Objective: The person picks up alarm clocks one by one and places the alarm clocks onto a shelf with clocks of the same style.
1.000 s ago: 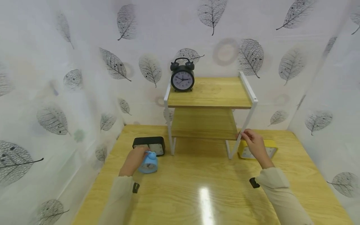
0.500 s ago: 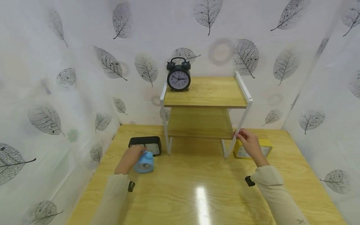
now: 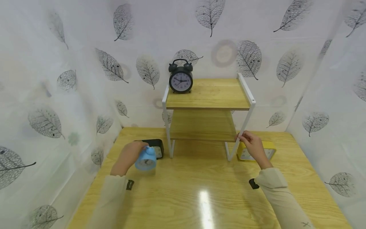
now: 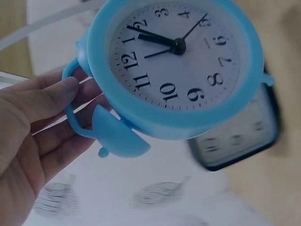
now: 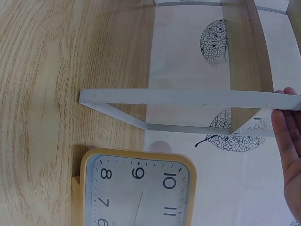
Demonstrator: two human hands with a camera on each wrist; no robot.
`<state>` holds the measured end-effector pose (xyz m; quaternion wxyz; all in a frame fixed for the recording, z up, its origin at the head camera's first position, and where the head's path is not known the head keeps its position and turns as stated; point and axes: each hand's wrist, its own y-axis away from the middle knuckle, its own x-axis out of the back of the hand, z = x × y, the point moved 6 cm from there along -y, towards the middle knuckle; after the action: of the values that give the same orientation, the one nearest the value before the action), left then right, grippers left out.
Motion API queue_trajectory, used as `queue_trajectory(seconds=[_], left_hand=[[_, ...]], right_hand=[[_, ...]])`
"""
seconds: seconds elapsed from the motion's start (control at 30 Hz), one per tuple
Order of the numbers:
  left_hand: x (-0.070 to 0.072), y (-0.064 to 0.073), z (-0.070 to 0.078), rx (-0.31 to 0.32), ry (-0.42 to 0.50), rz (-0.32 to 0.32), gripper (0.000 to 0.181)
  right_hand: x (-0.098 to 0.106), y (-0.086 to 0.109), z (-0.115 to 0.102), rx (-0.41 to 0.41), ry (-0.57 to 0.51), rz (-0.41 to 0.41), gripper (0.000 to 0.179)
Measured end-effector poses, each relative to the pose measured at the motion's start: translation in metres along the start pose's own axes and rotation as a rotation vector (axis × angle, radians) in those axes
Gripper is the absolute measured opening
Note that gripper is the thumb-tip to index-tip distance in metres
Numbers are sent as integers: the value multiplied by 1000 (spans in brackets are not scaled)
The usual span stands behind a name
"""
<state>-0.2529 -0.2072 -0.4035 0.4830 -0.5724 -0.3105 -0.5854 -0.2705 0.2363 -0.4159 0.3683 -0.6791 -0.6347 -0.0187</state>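
My left hand (image 3: pixel 128 157) pinches the top handle of a light blue twin-bell alarm clock (image 3: pixel 145 161). In the left wrist view the thumb and fingers (image 4: pixel 51 99) close on that handle, and the dial faces the camera. The clock hangs a little above the table, overlapping a black rectangular clock (image 3: pixel 158 149) behind it. On the right, my right hand (image 3: pixel 255 148) grips the white front leg (image 3: pixel 249 116) of a two-tier wooden shelf (image 3: pixel 217 95), near the lower board. The right wrist view shows fingers (image 5: pixel 284 136) on both sides of the white bar.
A black twin-bell alarm clock (image 3: pixel 181 82) stands at the left end of the top board. Beside the shelf's right leg, a yellow-framed clock (image 3: pixel 270 145) sits on the wooden table (image 3: pixel 183 190), partly behind my right hand. Leaf-patterned sheeting (image 3: pixel 206 57) encloses the back and sides.
My left hand has raised the blue alarm clock off the table, covering more of the black rectangular clock. My right hand keeps its hold on the shelf leg. The head view has shifted slightly.
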Motion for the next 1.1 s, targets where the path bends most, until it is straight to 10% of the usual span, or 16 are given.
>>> queue_trajectory(seconds=[0.4, 1.1], left_hand=[[82, -16, 45, -130, -41, 39, 18], [165, -69, 150, -373, -14, 75, 17]], right_hand=[[-1, -2, 15, -6, 28, -7, 17], [4, -3, -11, -23, 13, -21, 12]])
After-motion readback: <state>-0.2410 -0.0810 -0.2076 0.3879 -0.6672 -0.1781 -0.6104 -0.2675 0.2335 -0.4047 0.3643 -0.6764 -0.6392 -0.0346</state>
